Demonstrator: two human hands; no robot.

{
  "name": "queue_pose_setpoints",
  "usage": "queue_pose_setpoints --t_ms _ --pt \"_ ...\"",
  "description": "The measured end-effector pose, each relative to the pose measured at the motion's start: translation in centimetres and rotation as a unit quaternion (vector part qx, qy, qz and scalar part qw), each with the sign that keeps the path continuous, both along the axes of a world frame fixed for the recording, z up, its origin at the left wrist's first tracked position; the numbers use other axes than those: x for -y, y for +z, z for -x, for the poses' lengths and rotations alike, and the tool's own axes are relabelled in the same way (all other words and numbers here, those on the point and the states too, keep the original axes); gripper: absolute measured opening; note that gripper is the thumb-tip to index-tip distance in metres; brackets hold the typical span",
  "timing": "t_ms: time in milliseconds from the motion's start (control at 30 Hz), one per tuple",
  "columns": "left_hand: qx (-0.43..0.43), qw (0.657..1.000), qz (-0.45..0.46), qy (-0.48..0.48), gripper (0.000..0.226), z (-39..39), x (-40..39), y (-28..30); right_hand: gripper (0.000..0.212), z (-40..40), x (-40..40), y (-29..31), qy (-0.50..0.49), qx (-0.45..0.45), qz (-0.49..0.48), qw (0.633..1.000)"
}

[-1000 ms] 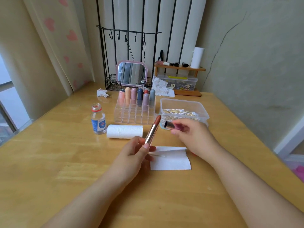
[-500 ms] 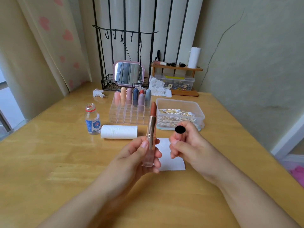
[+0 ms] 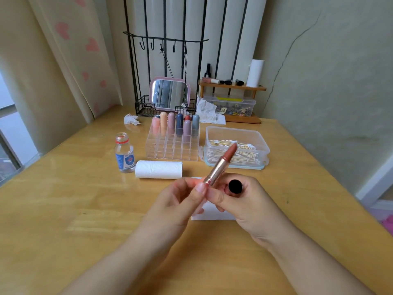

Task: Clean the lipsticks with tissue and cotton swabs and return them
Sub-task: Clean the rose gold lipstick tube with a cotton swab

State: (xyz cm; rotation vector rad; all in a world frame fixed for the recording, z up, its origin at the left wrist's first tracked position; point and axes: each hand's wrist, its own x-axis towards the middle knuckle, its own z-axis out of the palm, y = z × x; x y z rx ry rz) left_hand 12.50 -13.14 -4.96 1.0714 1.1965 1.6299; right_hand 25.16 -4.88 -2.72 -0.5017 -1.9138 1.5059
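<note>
An uncapped lipstick (image 3: 221, 165) with a rose-gold tube and brown-red tip tilts up and to the right. My left hand (image 3: 180, 201) pinches its base. My right hand (image 3: 246, 203) sits close against the left and holds the lipstick cap (image 3: 235, 186), whose dark opening faces me; its fingertips meet the lipstick's base. A white tissue sheet (image 3: 212, 213) lies on the table under both hands. Behind them stands a clear organizer (image 3: 170, 149) with several capped lipsticks (image 3: 179, 124) in its back rows. A clear box of cotton swabs (image 3: 236, 133) stands to its right.
A tissue roll (image 3: 158, 169) lies in front of the organizer, with a small clear bottle (image 3: 125, 153) to its left. Crumpled tissues (image 3: 131, 119), a pink mirror (image 3: 169, 93) in a wire rack and a wooden shelf (image 3: 231, 86) line the back edge.
The lipstick has gone from upright to leaning right. My right hand with the cap has closed in against my left hand and the lipstick's base.
</note>
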Motion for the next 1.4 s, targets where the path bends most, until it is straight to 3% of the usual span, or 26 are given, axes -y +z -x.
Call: queue_pose_setpoints --t_ms 100,267,433,667,733,833,900,967,1033,1133,1300,1400 --pt "-0.019 0.998 -0.015 0.058 0.053 1.0 -0.1 -0.1 0.044 -0.2 0.0 0.3 -0.002 0.053 -0.029 0.998" --pt "-0.052 0.998 -0.029 0.004 0.034 1.3 0.5 0.9 0.028 -0.5 0.7 1.0 0.033 0.125 -0.066 0.989" --pt "-0.089 0.995 -0.034 -0.009 0.033 1.7 0.6 1.1 0.031 -0.4 1.1 1.3 0.049 0.145 -0.102 0.983" --pt "0.001 0.999 -0.034 0.016 0.019 1.7 0.6 1.4 0.038 0.0 1.4 0.5 0.084 0.152 -0.106 0.979" --pt "0.036 0.998 -0.04 0.037 0.015 1.6 0.7 1.5 0.034 0.4 1.7 0.1 0.046 0.134 -0.104 0.984" --pt "0.046 0.996 -0.05 0.062 0.011 1.1 0.8 1.5 0.028 1.2 2.4 -0.9 -0.104 0.11 -0.08 0.985" --pt "0.058 0.995 -0.052 0.068 0.005 0.8 0.9 1.6 0.04 1.4 2.7 -1.3 -0.141 0.11 -0.082 0.98" --pt "0.071 0.994 -0.051 0.062 0.007 0.8 0.9 1.6 0.032 1.2 2.4 -0.9 -0.095 0.126 -0.093 0.983" --pt "0.079 0.994 -0.054 0.058 0.014 0.9 0.9 1.6 0.011 0.7 1.8 0.0 0.002 0.141 -0.104 0.984" --pt "0.084 0.993 -0.057 0.055 0.028 1.0 1.0 1.7 0.034 -0.3 0.9 0.6 0.086 0.134 -0.068 0.985" --pt "0.087 0.993 -0.057 0.057 0.021 0.9 0.9 1.6 0.033 0.8 1.9 -0.5 -0.029 0.109 -0.044 0.993" --pt "0.084 0.993 -0.057 0.063 0.029 1.0 0.8 1.5 0.024 0.5 1.6 0.0 0.02 0.14 -0.05 0.989"
